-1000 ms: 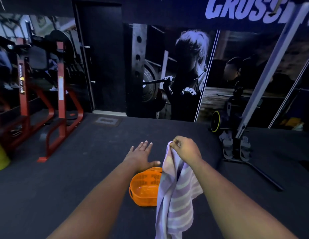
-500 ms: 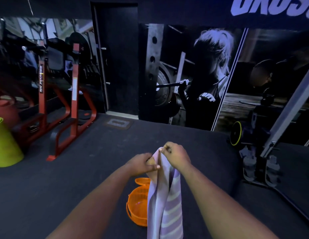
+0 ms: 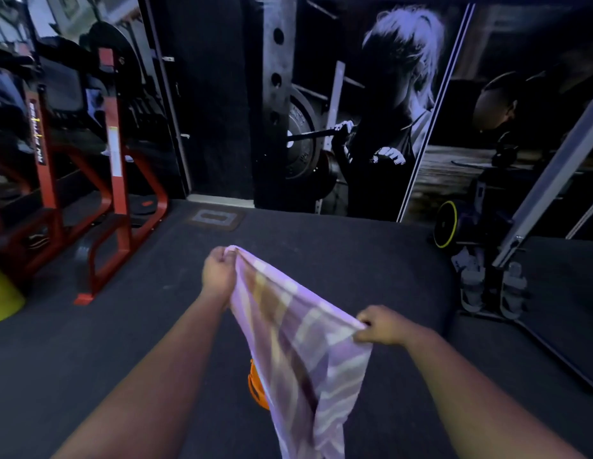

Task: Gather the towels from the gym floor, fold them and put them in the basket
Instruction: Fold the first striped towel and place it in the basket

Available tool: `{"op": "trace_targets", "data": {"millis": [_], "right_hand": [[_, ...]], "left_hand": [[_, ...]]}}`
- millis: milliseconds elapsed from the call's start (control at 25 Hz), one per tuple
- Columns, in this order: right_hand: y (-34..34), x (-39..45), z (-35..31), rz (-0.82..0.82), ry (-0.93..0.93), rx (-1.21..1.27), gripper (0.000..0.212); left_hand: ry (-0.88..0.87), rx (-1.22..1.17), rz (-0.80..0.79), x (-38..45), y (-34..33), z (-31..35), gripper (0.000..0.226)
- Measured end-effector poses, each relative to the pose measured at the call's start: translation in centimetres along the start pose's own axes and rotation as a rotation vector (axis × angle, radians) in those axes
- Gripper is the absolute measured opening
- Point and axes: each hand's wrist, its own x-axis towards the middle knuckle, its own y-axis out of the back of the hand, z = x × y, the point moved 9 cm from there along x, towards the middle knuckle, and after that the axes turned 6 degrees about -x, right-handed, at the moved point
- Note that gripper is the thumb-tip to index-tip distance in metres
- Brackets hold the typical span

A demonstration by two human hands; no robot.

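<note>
Floor: dark gym mat, fills the lower frame.
Wall mural: lifter with a barbell, behind the mat.
Red rack: steel frame, left side, feet on the floor.
Cable machine: right edge, slanted pale post above its base.
Towel: pale, striped, held in the air in front of the person; top edge stretched between both hands, rest hangs down, blurred.
Left hand: fingers curled, pinching the towel's far corner.
Right hand: fingers curled, gripping the near corner, lower than the left.
Basket: orange, on the floor, mostly hidden behind the towel.
</note>
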Motion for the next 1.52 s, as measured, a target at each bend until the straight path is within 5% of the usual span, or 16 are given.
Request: {"op": "trace_targets", "data": {"millis": [120, 200, 360, 480, 560, 720, 920, 1120, 1240, 1360, 1440, 1520], "right_hand": [[-1.8, -1.8, 3.7, 0.116, -0.254, 0.225, 0.031], [-1.1, -1.9, 2.0, 0.277, -0.3, 0.367, 0.031], [2.8, 0.8, -8.7, 0.43, -0.063, 0.41, 0.039], [5.0, 1.1, -12.8, 0.44, 0.085, 0.464, 0.029], [5.6, 0.5, -12.2, 0.39, 0.109, 0.404, 0.028], [1.9, -1.1, -6.1, 0.132, -0.095, -0.055, 0.033], [-1.4, -3.8, -0.3, 0.334, -0.224, 0.401, 0.034], [-3.1, -5.5, 1.1, 0.431, -0.306, 0.585, 0.019], [-1.7, -6.0, -0.9, 0.494, -0.192, 1.017, 0.027], [-0.1, -5.8, -3.8, 0.438, -0.137, 1.321, 0.017], [0.4, -5.6, -5.8, 0.293, -0.039, 1.397, 0.023], [1.1, -5.3, -6.9, 0.227, 0.06, 1.243, 0.031]], "left_hand": [[0.038, 0.018, 0.096, 3.3, 4.8, -2.7, 0.028], [0.019, 0.071, 0.023, 3.4, 4.3, -3.3, 0.033], [-0.133, 0.207, -0.625, -3.4, -5.1, -2.6, 0.071], [-0.323, 0.606, -0.875, -7.1, -9.3, -2.5, 0.041], [-0.348, 0.614, -0.807, -6.2, -9.0, -1.3, 0.024], [-0.289, 0.463, -0.516, -2.0, -4.0, 0.2, 0.024], [-0.165, 0.454, -0.364, -0.2, -1.4, -0.8, 0.026], [-0.01, 0.437, -0.181, -0.5, -0.3, -3.1, 0.018], [0.07, 0.226, -0.258, -2.0, -2.2, -3.5, 0.007], [0.061, -0.137, -0.534, -5.6, -6.4, -2.2, 0.015], [0.073, -0.276, -0.664, -7.7, -8.0, -2.1, 0.006], [0.134, -0.357, -0.593, -8.3, -7.8, -2.8, 0.028]]}}
